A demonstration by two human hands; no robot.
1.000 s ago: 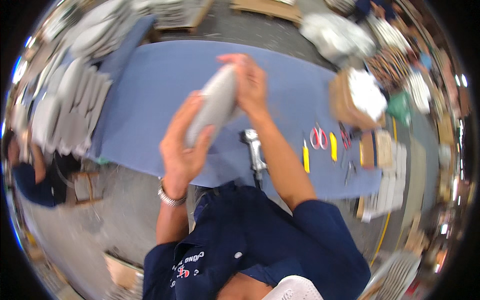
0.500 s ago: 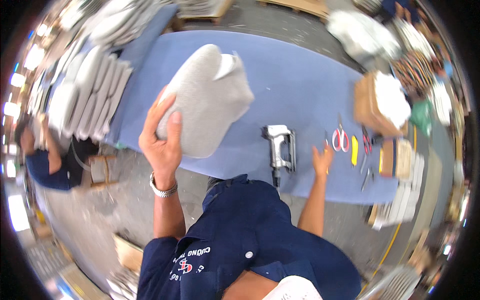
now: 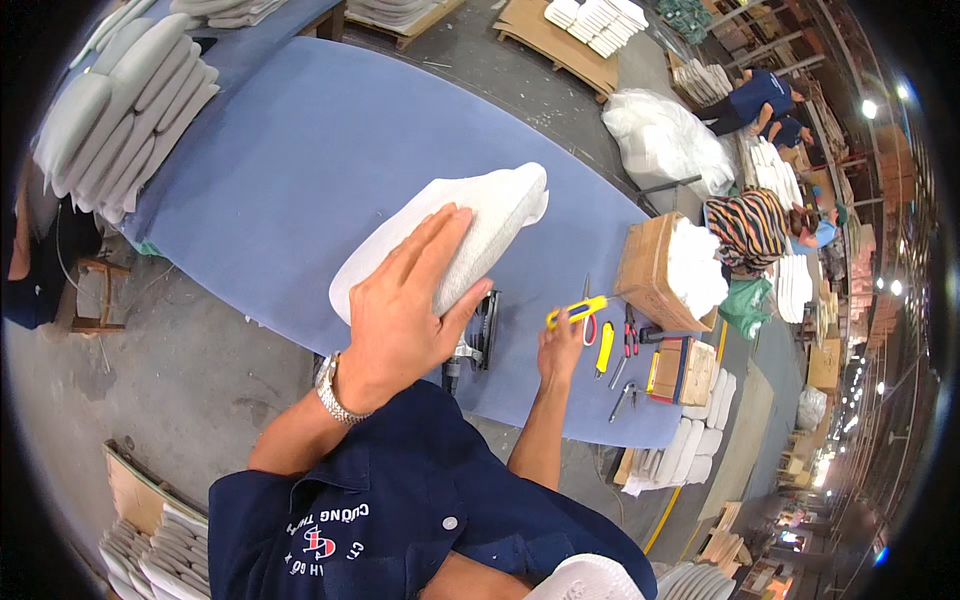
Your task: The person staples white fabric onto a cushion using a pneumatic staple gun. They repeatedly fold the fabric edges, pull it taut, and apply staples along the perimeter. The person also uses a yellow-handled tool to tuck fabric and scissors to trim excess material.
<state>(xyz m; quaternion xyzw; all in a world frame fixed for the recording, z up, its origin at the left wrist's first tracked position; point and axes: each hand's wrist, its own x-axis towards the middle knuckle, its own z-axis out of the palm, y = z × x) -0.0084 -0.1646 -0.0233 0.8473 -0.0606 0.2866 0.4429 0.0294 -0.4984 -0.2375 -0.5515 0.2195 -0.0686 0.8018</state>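
Observation:
My left hand (image 3: 400, 315) grips a padded seat cushion (image 3: 490, 235), with its fingers across the white underside and its thumb by the grey fabric edge. The cushion is tilted up above the blue-covered table (image 3: 290, 150). A nail or staple gun (image 3: 486, 330) lies partly hidden behind the cushion and my left hand. My right hand (image 3: 560, 350) is closed around a yellow-handled screwdriver (image 3: 577, 312), whose thin shaft points right. Close to it lie scissors (image 3: 590, 330) with red-and-white handles, a yellow utility knife (image 3: 605, 348) and red-and-black pliers (image 3: 630, 332).
A cardboard box (image 3: 640, 265) with white stuffing stands at the table's right end, beside a smaller box (image 3: 682, 370). Stacked grey cushions (image 3: 130, 125) stand at the far left. Other people (image 3: 755, 100) are in the background, beyond a white plastic bundle (image 3: 665, 145).
My right hand has picked up the screwdriver from the table. My left hand has turned the cushion, so its white underside shows, and brought it over the gun. The view has swung to the right.

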